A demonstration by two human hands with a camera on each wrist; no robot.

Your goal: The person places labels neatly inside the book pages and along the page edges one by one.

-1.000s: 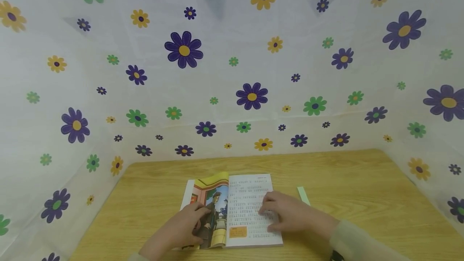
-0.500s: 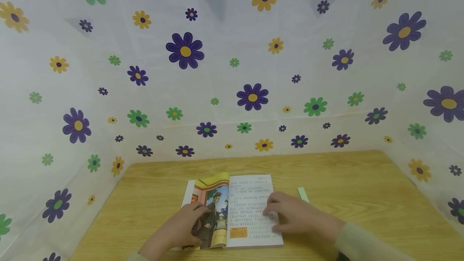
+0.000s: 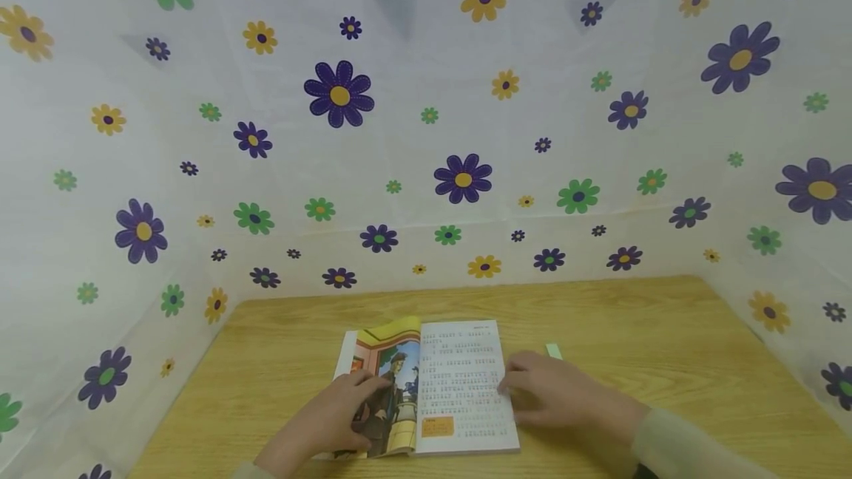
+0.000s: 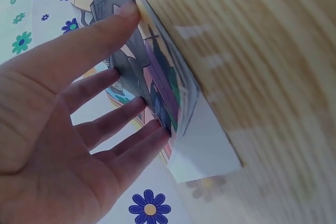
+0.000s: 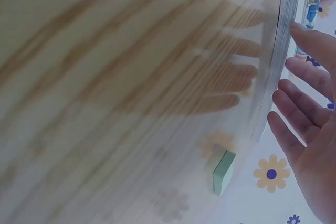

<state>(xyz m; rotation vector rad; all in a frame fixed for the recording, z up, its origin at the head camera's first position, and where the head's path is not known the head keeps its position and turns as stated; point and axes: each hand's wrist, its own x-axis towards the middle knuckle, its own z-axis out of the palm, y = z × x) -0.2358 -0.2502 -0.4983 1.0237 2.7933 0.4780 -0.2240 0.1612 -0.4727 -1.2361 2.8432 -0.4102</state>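
Observation:
An open book [image 3: 459,361] lies on the table, with a coloured picture on its left page and printed text on its right page. My left hand [image 3: 333,412] rests on the picture page, its fingers spread; the left wrist view shows its thumb and fingertips [image 4: 127,9] touching the paper near the page's outer edge. At the book's right edge is my right hand [image 3: 559,394], fingers slightly bent and holding nothing. In the right wrist view these fingers [image 5: 296,103] are close beside the page edges [image 5: 286,30]; whether they touch is unclear.
A light green strip-like piece [image 3: 554,350] lies on the wooden table [image 3: 632,331] beyond the right hand, which partly hides it in the head view. White sheeting [image 3: 399,146] printed with flowers rises along the table's back and both sides.
My right hand has slid rightward from over the text page to the book's right edge, covering more of the green piece. The left hand and the book have hardly moved.

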